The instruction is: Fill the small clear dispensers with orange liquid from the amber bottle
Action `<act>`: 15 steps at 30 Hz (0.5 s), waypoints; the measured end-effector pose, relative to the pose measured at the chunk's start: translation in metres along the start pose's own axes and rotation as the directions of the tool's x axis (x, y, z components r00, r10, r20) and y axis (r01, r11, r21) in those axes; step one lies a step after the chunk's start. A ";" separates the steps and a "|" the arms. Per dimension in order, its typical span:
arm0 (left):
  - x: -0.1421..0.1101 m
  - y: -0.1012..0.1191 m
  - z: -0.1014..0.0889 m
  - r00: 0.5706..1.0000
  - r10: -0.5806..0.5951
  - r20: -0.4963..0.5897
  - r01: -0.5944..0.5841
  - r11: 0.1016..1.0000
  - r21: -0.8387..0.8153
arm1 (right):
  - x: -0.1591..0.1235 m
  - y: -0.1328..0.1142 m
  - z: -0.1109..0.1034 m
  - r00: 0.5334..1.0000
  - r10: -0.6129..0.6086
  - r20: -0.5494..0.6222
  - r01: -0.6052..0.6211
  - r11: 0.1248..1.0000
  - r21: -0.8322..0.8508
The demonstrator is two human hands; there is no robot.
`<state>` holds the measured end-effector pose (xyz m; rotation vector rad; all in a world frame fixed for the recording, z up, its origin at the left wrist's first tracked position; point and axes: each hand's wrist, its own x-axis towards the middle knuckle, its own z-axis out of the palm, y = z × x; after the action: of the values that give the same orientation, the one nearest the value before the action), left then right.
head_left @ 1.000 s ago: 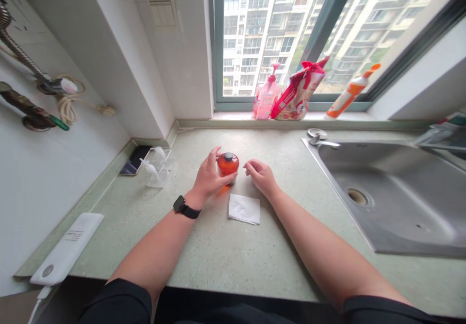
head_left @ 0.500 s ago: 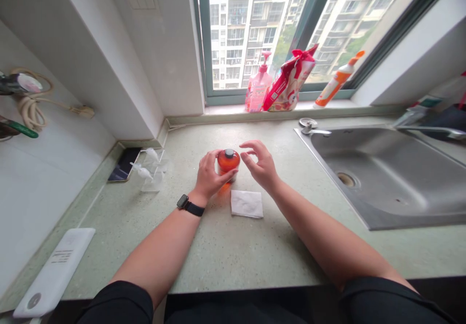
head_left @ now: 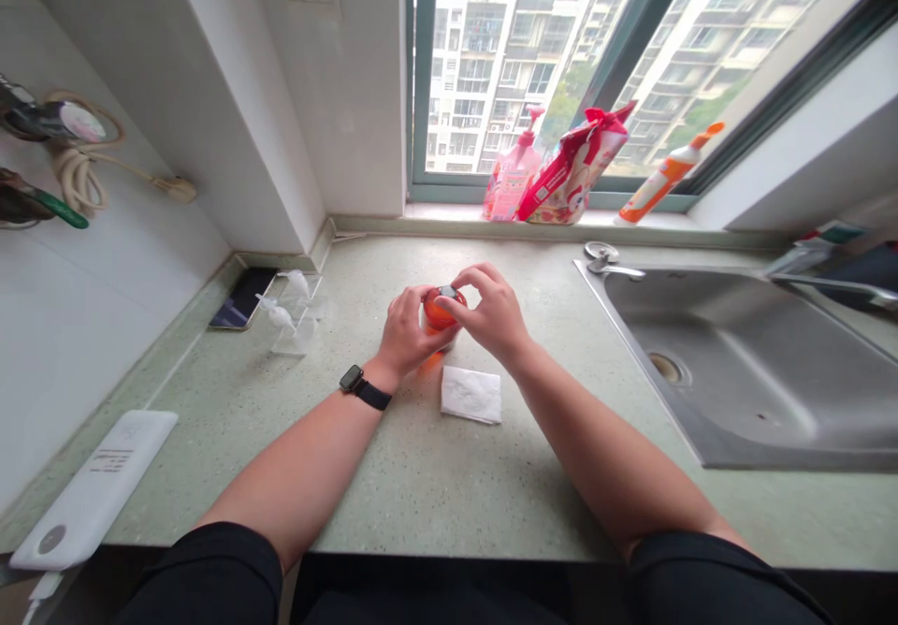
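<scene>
An orange bottle with a dark cap stands upright on the counter. My left hand is wrapped around the bottle's left side, its thumb across the front. From the right, my right hand closes thumb and fingers around the cap. Part of the bottle's body is hidden behind my fingers. A folded white tissue lies on the counter just in front of the bottle.
At left are clear pump dispensers, a phone and a white power bank. A steel sink with a tap is at right. On the sill stand a pink pump bottle, a red bag and an orange-white bottle.
My right hand has moved left from beside the bottle and taken hold of its cap. My left hand still holds the bottle. The camera view has shifted slightly.
</scene>
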<state>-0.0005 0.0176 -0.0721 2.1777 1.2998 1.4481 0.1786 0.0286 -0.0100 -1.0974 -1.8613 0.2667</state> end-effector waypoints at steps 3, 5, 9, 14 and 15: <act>0.000 0.002 -0.001 1.000 -0.011 0.004 0.011 1.000 0.002 | -0.002 -0.001 0.000 1.000 0.007 -0.006 -0.007 0.999 0.038; 0.001 0.003 -0.002 1.000 -0.018 0.009 0.018 1.000 0.002 | -0.002 -0.002 -0.001 1.000 0.006 0.000 -0.006 0.998 0.056; 0.001 0.003 -0.003 1.000 -0.012 0.019 0.012 1.000 -0.004 | 0.000 0.001 -0.003 0.998 -0.022 0.055 0.016 0.995 0.097; 0.002 0.003 -0.004 0.999 -0.014 0.030 0.014 1.000 -0.010 | 0.006 0.011 -0.016 0.976 -0.088 0.197 0.064 0.990 0.128; 0.002 0.003 -0.005 0.999 -0.012 0.033 0.012 1.000 -0.015 | 0.007 0.014 -0.020 0.976 -0.077 0.202 0.052 0.991 0.122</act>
<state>-0.0023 0.0159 -0.0667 2.1711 1.2851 1.4072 0.2011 0.0373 -0.0029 -0.9575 -2.0339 0.4604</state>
